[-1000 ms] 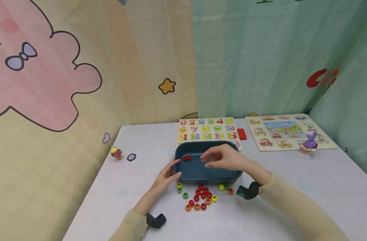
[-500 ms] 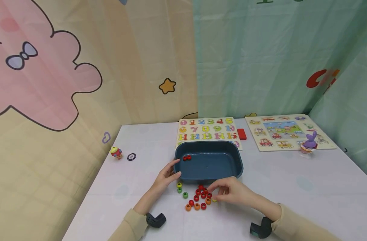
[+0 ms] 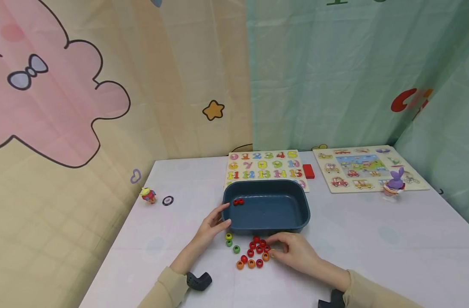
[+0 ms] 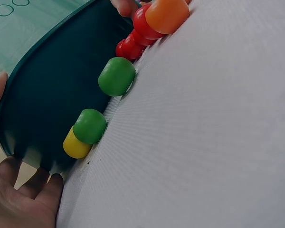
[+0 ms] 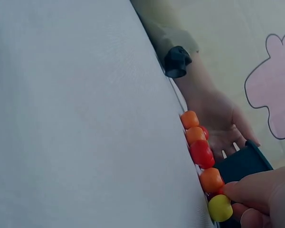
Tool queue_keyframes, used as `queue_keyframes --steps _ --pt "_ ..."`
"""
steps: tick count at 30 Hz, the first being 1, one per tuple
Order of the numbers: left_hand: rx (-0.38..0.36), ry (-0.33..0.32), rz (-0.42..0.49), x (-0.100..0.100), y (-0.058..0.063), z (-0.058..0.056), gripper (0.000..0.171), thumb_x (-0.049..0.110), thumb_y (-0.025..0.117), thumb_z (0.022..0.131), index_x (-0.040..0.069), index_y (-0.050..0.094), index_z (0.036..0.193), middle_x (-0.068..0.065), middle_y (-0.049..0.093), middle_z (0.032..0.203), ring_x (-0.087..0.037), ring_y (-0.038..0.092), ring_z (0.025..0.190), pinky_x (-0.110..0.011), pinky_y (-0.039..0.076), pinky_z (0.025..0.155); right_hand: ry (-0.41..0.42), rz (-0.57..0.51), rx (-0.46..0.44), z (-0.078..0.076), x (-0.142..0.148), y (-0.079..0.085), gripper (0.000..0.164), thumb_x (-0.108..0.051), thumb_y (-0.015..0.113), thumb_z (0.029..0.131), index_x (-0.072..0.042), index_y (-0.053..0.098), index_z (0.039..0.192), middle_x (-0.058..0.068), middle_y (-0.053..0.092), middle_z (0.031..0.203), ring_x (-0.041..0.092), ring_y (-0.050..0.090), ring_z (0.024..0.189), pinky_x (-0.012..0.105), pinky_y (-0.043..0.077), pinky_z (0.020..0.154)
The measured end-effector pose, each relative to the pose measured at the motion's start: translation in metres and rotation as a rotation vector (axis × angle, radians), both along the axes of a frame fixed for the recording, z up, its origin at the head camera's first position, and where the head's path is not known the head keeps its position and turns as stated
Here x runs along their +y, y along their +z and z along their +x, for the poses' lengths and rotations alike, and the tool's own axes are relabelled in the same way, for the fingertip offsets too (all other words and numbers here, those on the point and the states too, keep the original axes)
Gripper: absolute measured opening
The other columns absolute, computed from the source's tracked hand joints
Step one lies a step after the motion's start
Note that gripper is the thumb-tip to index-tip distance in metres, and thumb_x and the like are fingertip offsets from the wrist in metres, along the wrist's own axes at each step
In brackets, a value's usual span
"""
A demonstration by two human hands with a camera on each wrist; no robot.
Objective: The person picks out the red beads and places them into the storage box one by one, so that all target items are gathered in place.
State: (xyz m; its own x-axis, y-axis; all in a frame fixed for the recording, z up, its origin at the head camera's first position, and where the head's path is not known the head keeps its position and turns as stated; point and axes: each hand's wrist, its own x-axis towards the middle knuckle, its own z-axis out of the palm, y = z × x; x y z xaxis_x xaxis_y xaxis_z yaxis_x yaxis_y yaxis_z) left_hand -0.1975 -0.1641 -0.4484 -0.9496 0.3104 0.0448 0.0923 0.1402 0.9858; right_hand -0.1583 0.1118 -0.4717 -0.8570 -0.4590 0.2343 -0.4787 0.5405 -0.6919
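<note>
My left hand [image 3: 210, 225] lies at the left end of a dark blue plastic tray [image 3: 271, 209], its outstretched fingers touching the end wall and rim. Two red beads [image 3: 238, 201] are inside the tray. In front of it lies a loose group of red, orange, green and yellow beads. My right hand [image 3: 294, 253] reaches into the right side of this group, thumb and index finger pinching a red bead [image 3: 267, 248]. In the right wrist view, a yellow bead [image 5: 220, 208] and an orange bead [image 5: 211, 180] sit right beside these fingertips. Two green beads [image 4: 117, 77] show in the left wrist view.
Behind the tray lies a number puzzle board [image 3: 263, 164], with a red block [image 3: 308, 171] beside it. A picture puzzle board [image 3: 361, 184] and a purple rabbit figure [image 3: 396, 182] are at the back right. A small figure [image 3: 148, 195] and a round chip [image 3: 167, 200] stand left.
My right hand has come from over the tray down to the beads in front, then shifted slightly lower to a red bead. The left hand and tray have stayed in place.
</note>
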Motion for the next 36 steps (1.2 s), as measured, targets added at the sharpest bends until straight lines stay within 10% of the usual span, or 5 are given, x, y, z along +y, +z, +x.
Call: queue_keyframes --steps 12,21,29,36 --pt "0.022 0.025 0.033 -0.005 -0.027 -0.013 0.053 0.024 0.061 0.085 0.017 0.041 0.134 -0.005 0.026 0.143 -0.022 0.026 0.129 -0.040 0.022 0.104 -0.073 0.099 0.027 0.002 -0.011 -0.005 0.024 -0.026 0.074 0.071 -0.023 0.067 0.094 -0.017 0.061 0.084 -0.001 0.041 0.048 0.017 0.037 0.043" --pt "-0.008 0.009 0.025 -0.001 -0.005 -0.001 0.055 0.020 0.059 0.086 0.010 0.037 0.136 -0.009 0.023 0.144 -0.026 0.024 0.130 -0.039 0.022 0.105 -0.061 0.106 0.043 0.003 -0.010 0.000 0.023 -0.028 0.073 0.072 -0.024 0.067 0.094 -0.018 0.061 0.085 -0.001 0.042 0.053 0.017 0.039 0.047" --pt "-0.011 -0.001 0.018 0.000 0.001 0.004 0.055 0.020 0.058 0.087 0.009 0.035 0.136 -0.009 0.022 0.145 -0.024 0.022 0.131 -0.038 0.021 0.105 0.096 -0.052 0.081 0.003 -0.007 0.044 0.023 -0.024 0.072 0.075 -0.022 0.065 0.096 -0.014 0.058 0.078 0.000 0.041 0.045 0.017 0.038 0.041" --pt "-0.007 -0.013 0.010 0.001 0.002 0.005 0.055 0.020 0.057 0.088 0.010 0.034 0.137 -0.009 0.021 0.145 -0.026 0.022 0.131 -0.038 0.021 0.105 0.157 -0.077 0.157 -0.042 -0.014 0.089 0.024 -0.027 0.069 0.078 -0.023 0.064 0.101 -0.014 0.060 0.086 0.003 0.047 0.052 0.020 0.042 0.045"
